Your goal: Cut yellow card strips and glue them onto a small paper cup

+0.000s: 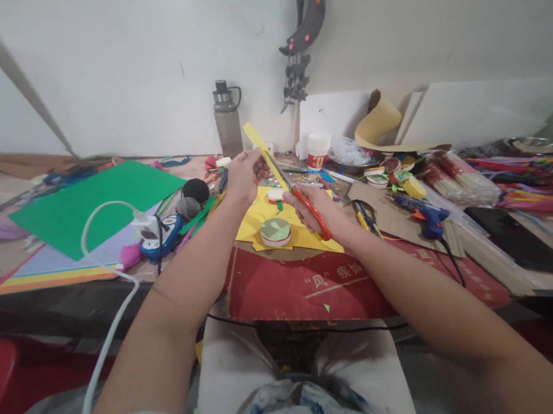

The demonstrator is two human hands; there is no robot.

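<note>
My left hand [246,174] pinches a narrow strip of yellow paper [254,134], raised above the table and slanting up to the left. Wrapped round the handles of orange-handled scissors [314,214] is my right hand [318,208]. The scissor blades lie along the yellow strip, close to my left fingers; whether they are cutting is too blurred to tell. Below my hands, a round disc with a pale green top and white rim [275,232] rests on yellow sheets [249,227]. A smaller white-topped piece [275,196] sits behind it.
Green card [89,206] and a power strip [162,238] with a white cable lie left. A bottle [228,122] and paper cup [318,150] stand at the back. To the right are a utility knife [367,218], blue glue gun [429,218] and black phone [520,241].
</note>
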